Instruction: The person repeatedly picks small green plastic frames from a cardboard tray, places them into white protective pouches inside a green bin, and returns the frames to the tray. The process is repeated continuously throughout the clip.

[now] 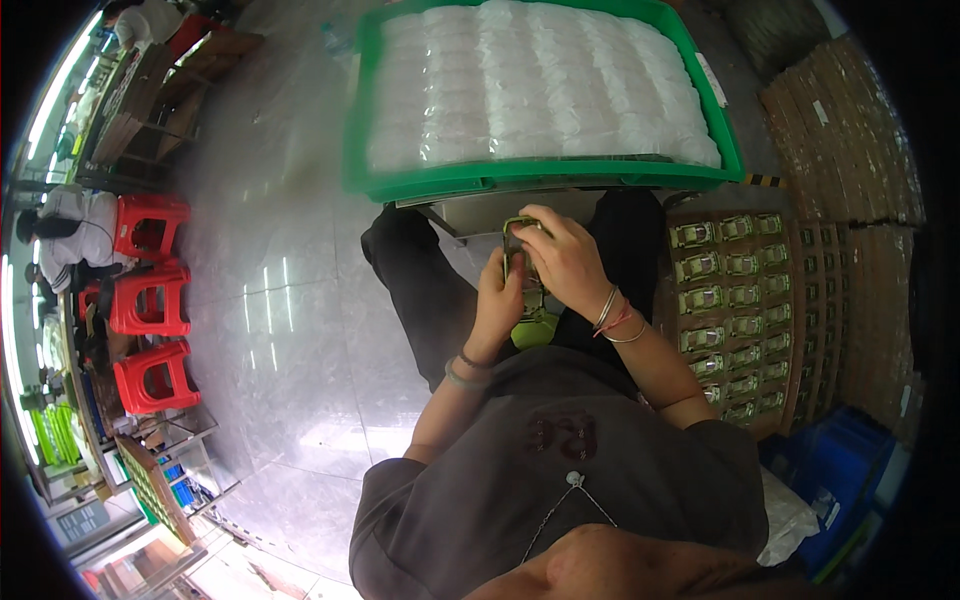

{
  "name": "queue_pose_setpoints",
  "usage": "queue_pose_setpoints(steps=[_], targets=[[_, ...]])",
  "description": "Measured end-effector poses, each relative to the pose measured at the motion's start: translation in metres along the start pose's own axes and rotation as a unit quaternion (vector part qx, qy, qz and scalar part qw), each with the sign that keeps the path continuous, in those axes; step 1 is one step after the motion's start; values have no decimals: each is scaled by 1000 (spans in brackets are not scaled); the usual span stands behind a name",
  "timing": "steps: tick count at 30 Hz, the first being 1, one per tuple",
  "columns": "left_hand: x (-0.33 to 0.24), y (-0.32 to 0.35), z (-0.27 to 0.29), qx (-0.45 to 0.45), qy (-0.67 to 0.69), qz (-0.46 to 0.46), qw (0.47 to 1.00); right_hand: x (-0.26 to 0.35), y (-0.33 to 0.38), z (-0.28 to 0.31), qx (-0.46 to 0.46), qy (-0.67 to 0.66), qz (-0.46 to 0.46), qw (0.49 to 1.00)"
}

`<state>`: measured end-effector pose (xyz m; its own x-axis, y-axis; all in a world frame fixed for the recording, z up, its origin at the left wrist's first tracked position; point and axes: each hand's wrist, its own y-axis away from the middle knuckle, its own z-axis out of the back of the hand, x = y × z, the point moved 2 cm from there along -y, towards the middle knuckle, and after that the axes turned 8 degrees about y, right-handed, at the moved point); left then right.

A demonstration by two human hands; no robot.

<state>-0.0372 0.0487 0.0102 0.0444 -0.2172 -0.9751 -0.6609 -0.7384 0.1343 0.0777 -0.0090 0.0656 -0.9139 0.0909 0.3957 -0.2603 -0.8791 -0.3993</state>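
Between my knees, both hands hold a small lime-green frame-like part (pixel 507 238) with a rounded end; its exact kind I cannot make out. My left hand (pixel 494 305) grips its near left side, thumb up against it. From the right, my right hand (pixel 565 260) closes its fingers over the upper end. Behind my wrists, a lime-green rounded thing (pixel 535 332) shows at my lap, partly hidden. At my right, a brown board (pixel 705 215) carries rows of green toy-car bodies (pixel 741 264).
Ahead stands a green crate (pixel 735 155) full of white wrapped bundles (pixel 540 90). Stacked brown boards (pixel 850 130) and a blue bin (pixel 835 480) are on the right. Red stools (pixel 150 290) line the left, where other people (pixel 80 225) sit at benches.
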Motion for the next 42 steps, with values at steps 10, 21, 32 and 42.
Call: queue_pose_setpoints(steps=[10,21,32,42], targets=[[-19,-10,-21,-42,-124,-171,977,-6,32,-33,-90,-384,-298,869],[13,-11,-79,71,-82,-115,987,-33,84,-4,-279,-312,-334,845],[38,28,-151,378,-171,20,910,-132,436,45,-381,-292,-714,510],[52,26,-166,336,-215,77,913,-229,789,139,-334,70,-870,357]])
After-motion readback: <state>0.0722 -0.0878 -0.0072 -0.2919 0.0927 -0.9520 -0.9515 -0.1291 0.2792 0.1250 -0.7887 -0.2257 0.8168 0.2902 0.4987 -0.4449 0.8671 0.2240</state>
